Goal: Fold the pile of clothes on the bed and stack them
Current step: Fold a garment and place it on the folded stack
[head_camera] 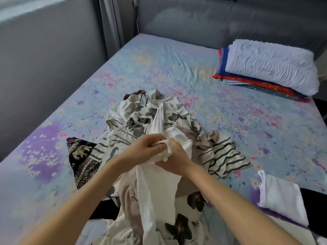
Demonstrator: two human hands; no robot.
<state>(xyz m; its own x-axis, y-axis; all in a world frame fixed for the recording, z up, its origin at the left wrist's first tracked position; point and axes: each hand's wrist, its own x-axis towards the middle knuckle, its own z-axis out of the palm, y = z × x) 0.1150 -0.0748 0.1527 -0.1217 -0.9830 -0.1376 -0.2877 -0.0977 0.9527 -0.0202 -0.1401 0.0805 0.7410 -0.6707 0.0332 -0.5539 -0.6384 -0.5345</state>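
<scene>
Head view: both hands meet over the pile (155, 121) mid-bed, near the front edge. Left hand (146, 147) and right hand (174, 159) are each pinched on a bunched end of the white garment (155, 191). Its long axis runs from the grip back toward the person, so lifting it straight should shake it free. A folded piece (281, 195) lies by the right edge.

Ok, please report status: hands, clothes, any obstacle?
Left hand and right hand both gripping white garment. Pile unfolded. One folded white piece aside. No obstacle.
</scene>
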